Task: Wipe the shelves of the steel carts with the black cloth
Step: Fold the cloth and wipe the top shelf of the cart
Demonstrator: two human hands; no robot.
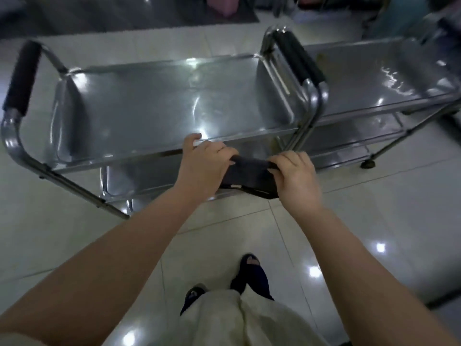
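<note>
Black cloth (249, 174) hangs stretched between your two hands. It is dark and soft, bunched into a thick band along its top edge, with a looser fold sagging underneath. You hold it in the air just in front of the front rim of the near cart's top shelf (162, 108), not on the steel.

Your left hand (204, 166) grips the left end, its fingers (224, 152) curled round the bunched edge. One digit reaches forward over the shelf rim, and I cannot tell whether it touches. Your right hand (296, 178) grips the other end, with its fingers curled tight over the cloth.

The top shelf is shiny steel with a raised lip all round and a padded handle (22, 78) at its left end. The second cart (386, 78) stands just beside it on the right, the end frames close together. Pale tiled floor (374, 208) lies open to your right and around your sandals (252, 273).

The lower shelves are mostly hidden under the top shelf and your hands. The second cart is cut off at the right edge, and the things at the far side of the room are too blurred to name.
</note>
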